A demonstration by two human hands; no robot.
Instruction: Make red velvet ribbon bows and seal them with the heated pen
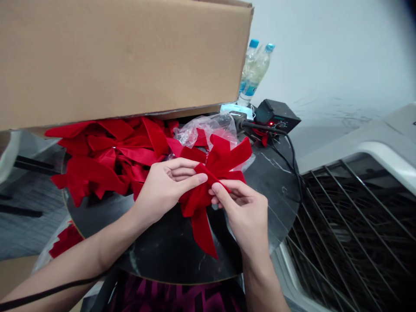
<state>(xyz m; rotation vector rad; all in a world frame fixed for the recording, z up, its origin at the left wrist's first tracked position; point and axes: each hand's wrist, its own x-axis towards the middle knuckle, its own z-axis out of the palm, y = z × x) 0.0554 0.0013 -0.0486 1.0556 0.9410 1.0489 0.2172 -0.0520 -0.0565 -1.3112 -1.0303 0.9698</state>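
Both my hands pinch a red velvet bow (198, 203) above a round black marble tabletop (182, 255). My left hand (165, 188) holds its loops from the left, with the fingertips on the bow's centre. My right hand (242, 212) grips the centre from the lower right, and its fingers are partly hidden behind the velvet. One tail of the bow hangs down toward the table. Just left of my left hand lies a heap of similar red velvet bows (107, 154). Behind the held bow is a crumpled clear plastic bag (208, 130).
A large cardboard box (113, 56) overhangs the back left of the table. Behind it stand two water bottles (255, 71). A black control unit (276, 116) with a red light has a cable trailing down the right. A metal grille (344, 225) lies to the right.
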